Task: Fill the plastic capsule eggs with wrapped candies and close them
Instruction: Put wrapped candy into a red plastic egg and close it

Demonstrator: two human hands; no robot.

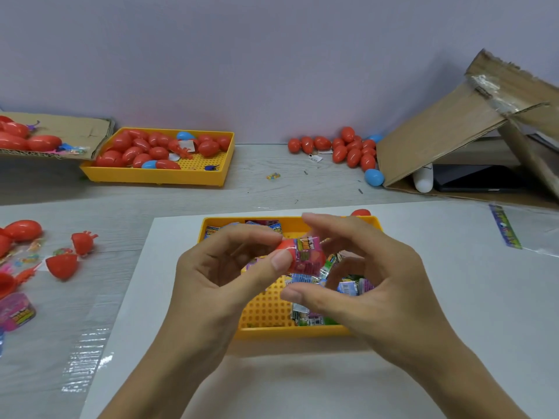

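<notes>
Now I keep my left hand point(217, 267) pinching the egg half point(286, 247) steady, its mouth rightward, while my right hand's point(372, 285) curled fingers point(314, 220) nudge the candy point(308, 258) squarely in.

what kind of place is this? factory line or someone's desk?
Probably a small hand-packing bench, not a factory line. Clues: a yellow tray heaped with red capsule eggs, a nearer tray of wrapped candies, and a torn cardboard box against a plain wall.

Two bare forearms, left hand point(220, 267) and right hand point(372, 285), above the yellow tray point(266, 309); no sleeves, rings or watch.
</notes>
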